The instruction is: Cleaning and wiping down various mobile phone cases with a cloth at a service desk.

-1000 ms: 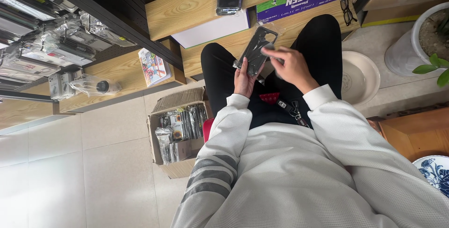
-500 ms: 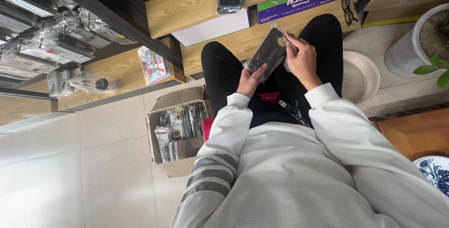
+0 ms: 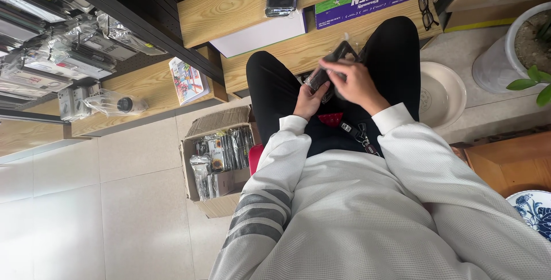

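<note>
From the head camera we see our left hand [image 3: 310,101] and right hand [image 3: 354,83] together over our lap, fingers pinching a dark phone case in a clear plastic sleeve [image 3: 332,64]. It is tilted, just before the lower wooden shelf's [image 3: 270,64] front edge. A cardboard box [image 3: 218,156] of packaged cases stands on the floor at our left.

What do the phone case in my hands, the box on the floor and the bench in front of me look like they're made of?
The phone case, held by left hand and right hand, looks like dark plastic in a clear glossy film sleeve, judging by the glints. The box is plain brown cardboard with matte, raw-edged flaps. The bench shows light wood grain, though it could be veneer.
</note>
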